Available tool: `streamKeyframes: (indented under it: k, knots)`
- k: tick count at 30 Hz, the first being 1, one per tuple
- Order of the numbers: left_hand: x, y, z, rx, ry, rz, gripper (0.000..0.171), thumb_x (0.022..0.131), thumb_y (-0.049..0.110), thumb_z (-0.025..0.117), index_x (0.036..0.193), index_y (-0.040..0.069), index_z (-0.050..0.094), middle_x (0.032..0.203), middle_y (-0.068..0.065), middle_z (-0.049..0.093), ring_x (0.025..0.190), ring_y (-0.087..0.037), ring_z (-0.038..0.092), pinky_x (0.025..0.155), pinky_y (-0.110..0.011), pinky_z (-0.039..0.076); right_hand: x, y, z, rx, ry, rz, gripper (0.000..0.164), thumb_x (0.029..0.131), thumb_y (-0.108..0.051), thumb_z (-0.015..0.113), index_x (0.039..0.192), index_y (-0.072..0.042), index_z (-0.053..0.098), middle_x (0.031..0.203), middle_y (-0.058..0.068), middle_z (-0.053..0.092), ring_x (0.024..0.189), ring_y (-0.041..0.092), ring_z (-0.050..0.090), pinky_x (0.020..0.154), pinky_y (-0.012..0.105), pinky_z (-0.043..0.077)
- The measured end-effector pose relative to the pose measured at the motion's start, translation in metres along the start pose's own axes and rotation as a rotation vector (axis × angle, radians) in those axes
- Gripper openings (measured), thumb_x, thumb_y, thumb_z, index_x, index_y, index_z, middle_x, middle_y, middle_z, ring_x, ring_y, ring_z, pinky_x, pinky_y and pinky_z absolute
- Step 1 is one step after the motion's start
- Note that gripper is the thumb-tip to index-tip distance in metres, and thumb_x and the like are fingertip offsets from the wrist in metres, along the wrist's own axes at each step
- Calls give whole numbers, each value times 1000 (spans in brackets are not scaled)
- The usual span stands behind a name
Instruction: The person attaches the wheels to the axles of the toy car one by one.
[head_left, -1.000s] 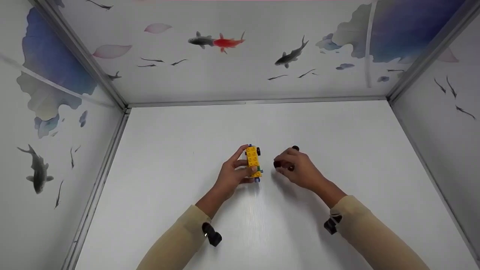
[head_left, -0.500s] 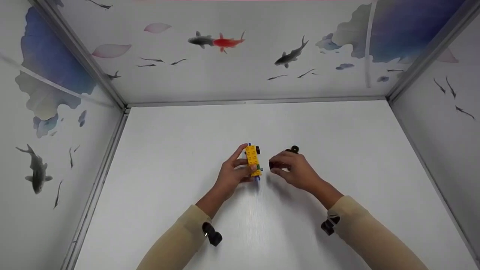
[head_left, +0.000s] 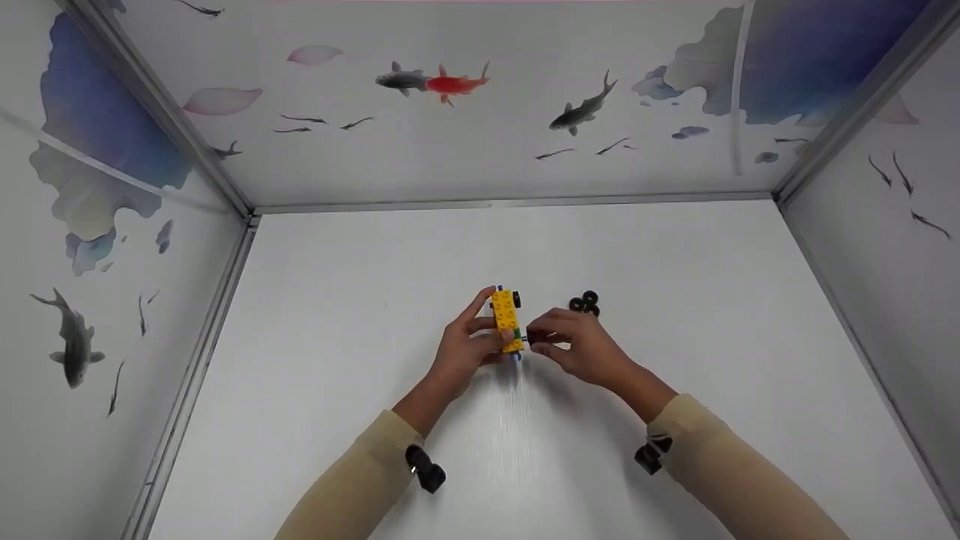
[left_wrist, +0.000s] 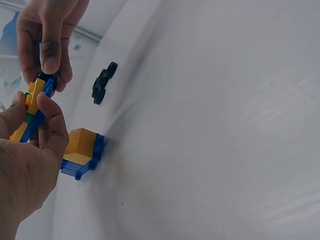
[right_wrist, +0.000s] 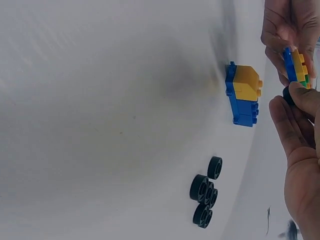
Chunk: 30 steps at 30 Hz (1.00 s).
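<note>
Yellow-and-blue toy base (head_left: 505, 309) between hands, long axis running near to far. Left hand (head_left: 461, 349) grips it from left; right hand (head_left: 579, 342) pinches black wheel (right_wrist: 287, 95) close against its near end, right side; whether seated, cannot tell. Since second ago: right hand shifted leftward, gap nearly gone, loose wheels (right_wrist: 198, 189) more exposed.

The left hand (head_left: 466, 346) and right hand (head_left: 583, 345) partly hide the yellow-and-blue piece (head_left: 504, 309) and a black wheel (right_wrist: 287, 95).
</note>
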<state>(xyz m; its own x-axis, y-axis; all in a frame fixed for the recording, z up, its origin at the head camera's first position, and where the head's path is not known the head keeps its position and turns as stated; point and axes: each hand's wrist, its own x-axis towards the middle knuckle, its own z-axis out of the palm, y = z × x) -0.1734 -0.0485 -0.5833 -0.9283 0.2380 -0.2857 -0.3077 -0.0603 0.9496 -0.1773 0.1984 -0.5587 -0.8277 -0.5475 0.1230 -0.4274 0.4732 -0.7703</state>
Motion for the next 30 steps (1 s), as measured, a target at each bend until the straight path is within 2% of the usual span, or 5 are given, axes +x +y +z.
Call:
streamKeyframes:
  k: [13,22,30]
  knots:
    - [-2,3,1,2,-7,2,87,101,16,83,170,45,40,140,-14,69,105,-24,78,88,-35,69,0,-3,1,-20,10,-13,28,101,-7,80,129,-13,80,121,4,78,113,20,78,97,36,67]
    - [-3,2,-1,-66,-31,7,86,100,11,83,166,51,44,143,-16,66,105,-25,79,85,-33,69,0,-5,3,-58,30,-34,28,101,-8,81,128,-11,81,119,6,78,107,21,80,94,38,68]
    - [0,1,-1,-56,-20,15,82,100,12,83,165,48,48,139,-15,68,105,-26,80,84,-34,69,1,-5,5,-85,41,-66,27,101,-6,80,128,-10,82,119,7,77,107,22,79,93,38,68]
